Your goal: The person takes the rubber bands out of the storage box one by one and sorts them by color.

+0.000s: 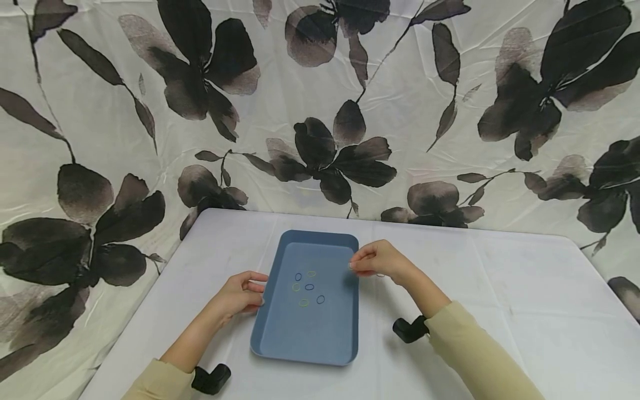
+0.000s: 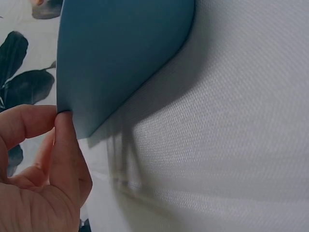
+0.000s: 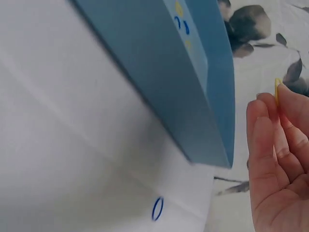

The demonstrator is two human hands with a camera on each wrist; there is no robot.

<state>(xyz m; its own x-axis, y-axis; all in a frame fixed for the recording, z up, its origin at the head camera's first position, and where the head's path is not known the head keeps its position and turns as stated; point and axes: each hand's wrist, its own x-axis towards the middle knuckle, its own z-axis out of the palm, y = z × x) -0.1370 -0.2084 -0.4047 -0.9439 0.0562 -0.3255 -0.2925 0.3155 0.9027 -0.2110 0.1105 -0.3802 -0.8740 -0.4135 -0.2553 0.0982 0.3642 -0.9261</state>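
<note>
Ring (image 3: 276,89), yellow, between fingertips of right grip (image 1: 384,260)

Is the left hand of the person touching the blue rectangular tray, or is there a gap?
Touching. The left wrist view shows the left hand pinching the edge of the blue rectangular tray, with no gap between them.

A dark-flowered cloth (image 1: 320,111) hangs behind the white table (image 1: 500,278).

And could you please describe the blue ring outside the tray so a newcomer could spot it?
Find the blue tray on the white table. Just beyond its right side, by the right hand, lies a small blue ring, the only blue one visible outside the tray.
</note>
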